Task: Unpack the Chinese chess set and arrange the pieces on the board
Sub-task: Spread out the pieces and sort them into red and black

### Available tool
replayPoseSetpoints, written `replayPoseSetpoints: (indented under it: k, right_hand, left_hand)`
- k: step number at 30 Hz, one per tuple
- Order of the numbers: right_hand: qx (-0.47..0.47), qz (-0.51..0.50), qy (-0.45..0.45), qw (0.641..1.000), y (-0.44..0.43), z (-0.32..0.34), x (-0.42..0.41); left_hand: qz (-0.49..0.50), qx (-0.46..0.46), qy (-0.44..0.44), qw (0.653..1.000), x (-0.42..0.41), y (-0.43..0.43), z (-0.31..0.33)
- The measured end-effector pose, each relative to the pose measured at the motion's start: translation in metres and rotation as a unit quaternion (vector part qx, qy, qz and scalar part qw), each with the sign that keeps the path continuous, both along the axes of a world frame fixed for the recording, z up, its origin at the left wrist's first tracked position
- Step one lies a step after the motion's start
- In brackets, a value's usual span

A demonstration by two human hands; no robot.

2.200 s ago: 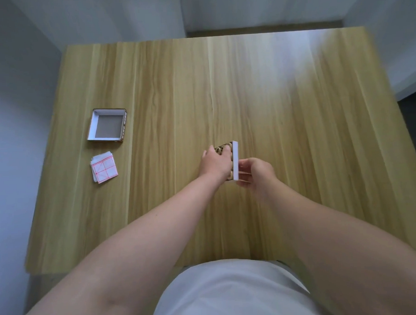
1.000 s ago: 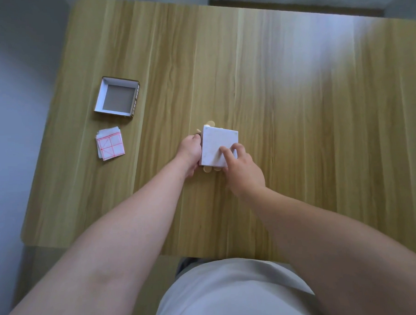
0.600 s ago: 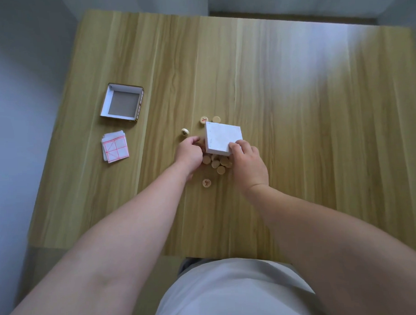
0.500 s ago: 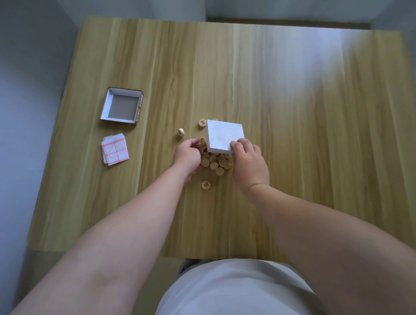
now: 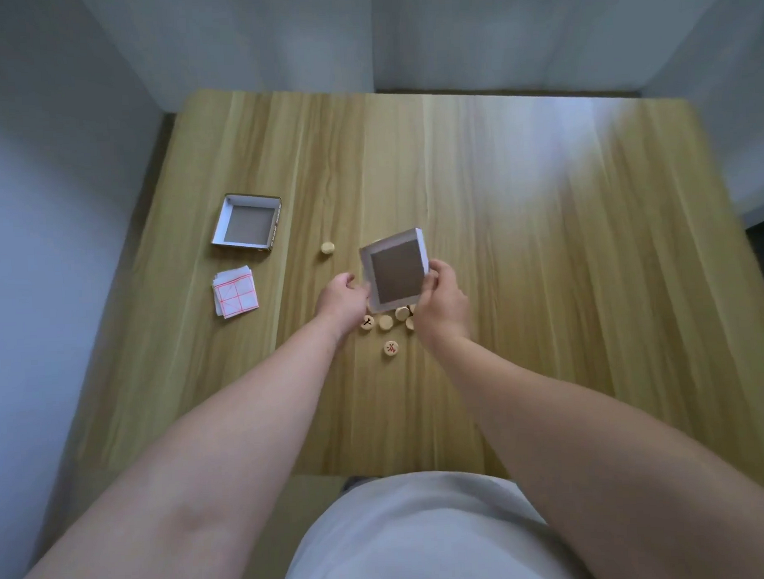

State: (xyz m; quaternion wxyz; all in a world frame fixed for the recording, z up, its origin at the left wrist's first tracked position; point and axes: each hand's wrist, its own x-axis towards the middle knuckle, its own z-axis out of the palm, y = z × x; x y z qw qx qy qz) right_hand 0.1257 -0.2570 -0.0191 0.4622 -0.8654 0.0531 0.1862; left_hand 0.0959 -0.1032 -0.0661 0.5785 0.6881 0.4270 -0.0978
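The right hand grips the empty box tilted above the pieces scattered on the worktop, the left hand loosely curled beside it, holding nothing; a careless sweep could roll pieces, like the stray, off the edge.

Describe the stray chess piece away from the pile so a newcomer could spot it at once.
On the wooden table, find the open box lying toward its left side. Just right of that box sits one round wooden piece; unlike the clustered pieces nearer the table's front edge, it lies alone, with no marking visible.
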Motion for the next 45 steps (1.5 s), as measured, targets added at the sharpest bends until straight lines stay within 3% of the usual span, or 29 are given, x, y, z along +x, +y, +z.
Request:
replayPoseSetpoints:
  k: [4, 8, 17, 20, 23, 26, 28, 32, 37, 41, 45]
  right_hand:
    - [0.022, 0.014, 0.076, 0.997, 0.016, -0.012, -0.023]
    - [-0.026, 0.102, 0.134, 0.985, 0.026, -0.021, -0.043]
    - [-0.119, 0.149, 0.136, 0.972, 0.038, -0.026, -0.069]
    - [-0.138, 0.152, 0.131, 0.97, 0.034, -0.028, -0.073]
    - [-0.174, 0.162, 0.136, 0.962, 0.027, -0.025, -0.071]
    - [-0.24, 0.208, 0.148, 0.936, 0.02, -0.02, -0.069]
    - [-0.285, 0.237, 0.151, 0.916, 0.014, -0.019, -0.07]
    - [-0.345, 0.279, 0.135, 0.886, -0.003, -0.022, -0.075]
    - [-0.366, 0.297, 0.122, 0.873, -0.023, -0.024, -0.075]
    - [-0.379, 0.311, 0.119, 0.863, -0.03, -0.023, -0.069]
    - [-0.393, 0.32, 0.099, 0.857, -0.035, -0.022, -0.06]
  left_hand:
    - [-0.007, 0.036, -0.006, 0.999, -0.028, 0.011, 0.012]
    - [-0.017, 0.13, 0.024, 0.991, -0.066, 0.038, 0.022]
    - [-0.016, 0.264, 0.176, 0.948, -0.15, 0.104, 0.008]
    - [-0.058, 0.346, 0.211, 0.912, -0.168, 0.099, 0.002]
    - [-0.186, 0.435, 0.17, 0.865, -0.176, 0.08, -0.005]
    - [-0.329, 0.483, 0.152, 0.797, -0.184, 0.064, -0.014]
    - [-0.343, 0.495, 0.185, 0.776, -0.189, 0.063, -0.018]
    - [-0.293, 0.489, 0.248, 0.783, -0.195, 0.088, -0.024]
    - [-0.251, 0.493, 0.289, 0.781, -0.187, 0.109, -0.019]
    - [-0.279, 0.536, 0.163, 0.78, -0.156, 0.079, -0.014]
    - [-0.361, 0.469, 0.05, 0.805, -0.116, 0.029, -0.014]
